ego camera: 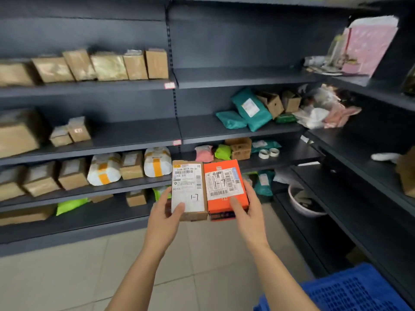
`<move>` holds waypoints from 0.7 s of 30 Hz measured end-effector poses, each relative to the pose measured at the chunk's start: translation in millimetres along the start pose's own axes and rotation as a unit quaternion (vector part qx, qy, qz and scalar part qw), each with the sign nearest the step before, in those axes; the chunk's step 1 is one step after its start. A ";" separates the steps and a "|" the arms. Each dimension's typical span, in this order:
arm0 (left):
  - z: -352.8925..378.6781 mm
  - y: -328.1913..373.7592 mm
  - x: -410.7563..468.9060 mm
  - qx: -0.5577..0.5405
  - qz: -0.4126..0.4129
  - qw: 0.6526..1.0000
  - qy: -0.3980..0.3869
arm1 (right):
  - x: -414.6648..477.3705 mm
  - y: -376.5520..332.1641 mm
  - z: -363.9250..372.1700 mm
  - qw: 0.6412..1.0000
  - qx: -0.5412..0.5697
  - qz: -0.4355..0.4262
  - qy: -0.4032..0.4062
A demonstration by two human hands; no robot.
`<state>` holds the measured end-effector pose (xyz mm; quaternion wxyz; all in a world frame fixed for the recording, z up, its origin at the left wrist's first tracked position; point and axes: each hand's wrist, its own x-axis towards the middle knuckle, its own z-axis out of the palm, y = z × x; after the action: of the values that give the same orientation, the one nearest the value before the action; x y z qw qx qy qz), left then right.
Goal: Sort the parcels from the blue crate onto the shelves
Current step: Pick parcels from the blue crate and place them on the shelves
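My left hand (165, 217) holds a brown cardboard parcel (189, 190) with a white label marked "1-7", thumb on its face. Beside it, my right hand (248, 213) holds an orange box (225, 189), also labelled "1-7", thumb on top and fingers along its right side. Both parcels are held side by side, touching, at mid-height in front of the dark shelves (134, 135). The blue crate (350, 290) sits at the bottom right corner, its inside mostly out of view.
Brown boxes (101, 66) and white-and-yellow bags (104, 168) fill the left shelves. Teal bags (251, 108), small cartons, pink and green packets and tape rolls (268, 153) lie on the middle shelves. A pink bag (370, 43) stands top right. A bowl (303, 203) sits low on the right.
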<state>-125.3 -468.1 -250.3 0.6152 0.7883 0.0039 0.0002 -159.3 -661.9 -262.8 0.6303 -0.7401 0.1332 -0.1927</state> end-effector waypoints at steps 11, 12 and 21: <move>-106.5 1.6 130.7 0.021 -0.011 0.995 0.095 | 104.8 -27.3 164.9 0.994 -0.019 -0.062 -0.089; -112.5 2.6 144.0 0.024 -0.013 0.994 0.106 | 117.0 -27.2 179.4 0.993 -0.023 -0.062 -0.100; -173.1 -6.8 271.6 0.052 -0.013 0.987 0.148 | 227.4 -41.0 298.7 0.966 -0.080 -0.088 -0.230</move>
<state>145.4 -296.8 -216.1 0.5656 0.8106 0.1054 0.1087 176.6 -491.6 -234.9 0.5634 -0.8213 -0.0664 -0.0607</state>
